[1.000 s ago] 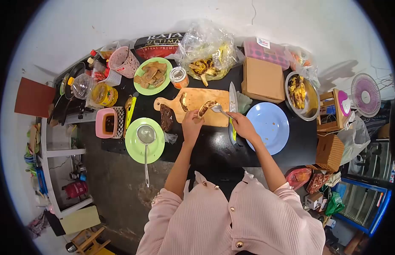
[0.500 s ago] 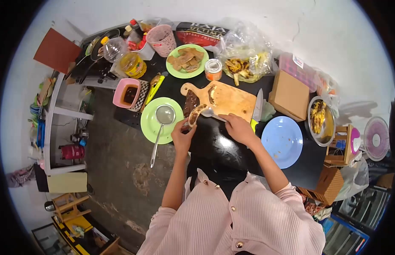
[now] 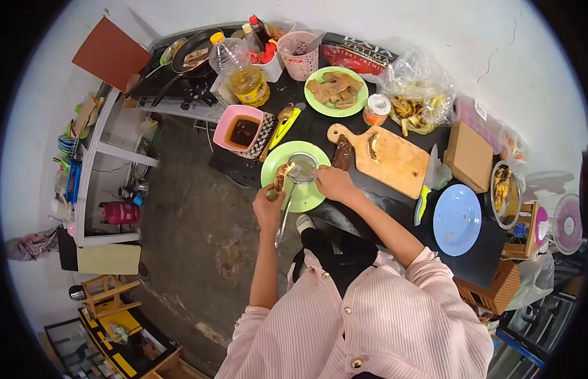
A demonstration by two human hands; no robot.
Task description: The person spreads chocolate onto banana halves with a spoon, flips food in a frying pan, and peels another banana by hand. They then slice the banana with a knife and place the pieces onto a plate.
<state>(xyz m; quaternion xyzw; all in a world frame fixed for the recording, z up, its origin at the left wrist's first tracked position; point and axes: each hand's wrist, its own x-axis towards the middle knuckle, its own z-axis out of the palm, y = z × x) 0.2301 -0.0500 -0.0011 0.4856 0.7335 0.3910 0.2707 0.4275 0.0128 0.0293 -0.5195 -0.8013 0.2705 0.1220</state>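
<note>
Above a light-green plate (image 3: 314, 202), a curved banana piece (image 3: 280, 177), pale at its edges and dark brown along its face, stands nearly upright, its lower end pinched by the fingers of the left hand (image 3: 268, 205). The right hand (image 3: 333, 184) grips a metal spoon (image 3: 297, 171) close beside it. Compared with half a second ago, both hands are over the plate and its strainer (image 3: 304, 159) (a long-handled one), farther left of the wooden cutting board (image 3: 401, 163). Fingers hide the banana's base; whether the spoon touches it is hard to tell.
</note>
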